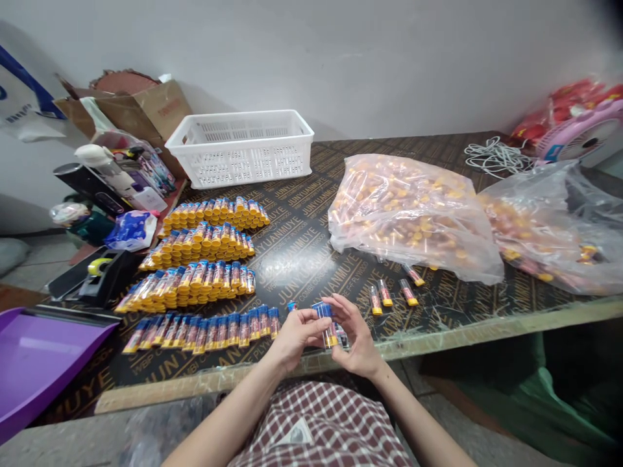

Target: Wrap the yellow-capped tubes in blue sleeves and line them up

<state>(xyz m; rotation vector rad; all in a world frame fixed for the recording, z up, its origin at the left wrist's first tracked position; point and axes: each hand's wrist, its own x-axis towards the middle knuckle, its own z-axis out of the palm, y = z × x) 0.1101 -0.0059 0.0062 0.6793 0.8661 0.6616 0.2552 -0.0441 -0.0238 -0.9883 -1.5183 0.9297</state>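
Observation:
Near the table's front edge, my left hand [296,337] pinches a small clear tube [328,323] with a blue top and yellow bottom. My right hand [354,337] curves around the tube's other side, its fingers closed on it. A front row of similar tubes [211,334] lies to the left of my hands. Behind that row, stacked tubes [189,285] form several bands. Right of my hands lie several loose tubes with yellow ends [385,293]. Beyond them rests a large translucent bag [409,207] full of yellow-ended tubes.
A white basket [248,152] stands at the back. To the left are bottles, a tape dispenser [100,275] and a purple dustpan [43,363]. At right are a second bag [559,227], a white cord [496,157] and a pink fan [584,133].

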